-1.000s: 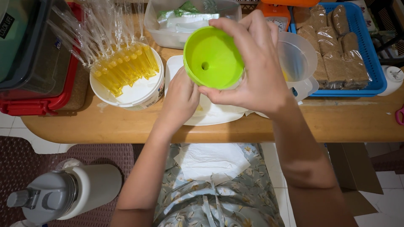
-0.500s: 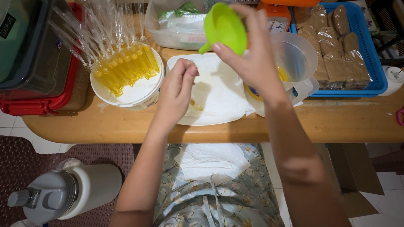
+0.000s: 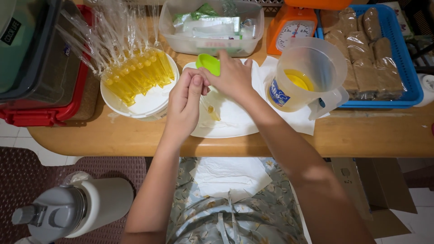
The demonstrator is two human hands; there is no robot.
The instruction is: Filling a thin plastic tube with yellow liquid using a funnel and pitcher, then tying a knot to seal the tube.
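blue tray [image 3: 409,86] of brown wrapped packs sits upper right; clear jug [image 3: 307,74] with a blue label beside it. at centre, right hand [image 3: 233,77] grips the green funnel [image 3: 209,63]; left hand [image 3: 184,106] pinches a clear tube [image 3: 210,110] over the white plate [image 3: 235,124].

I was sitting at a light wooden bench [image 3: 135,135] with a rounded edge. White floor tiles [image 3: 13,135] showed off to my left, a dark reddish patterned rug [image 3: 27,180] lay underneath, and the lighting was soft and even indoors.
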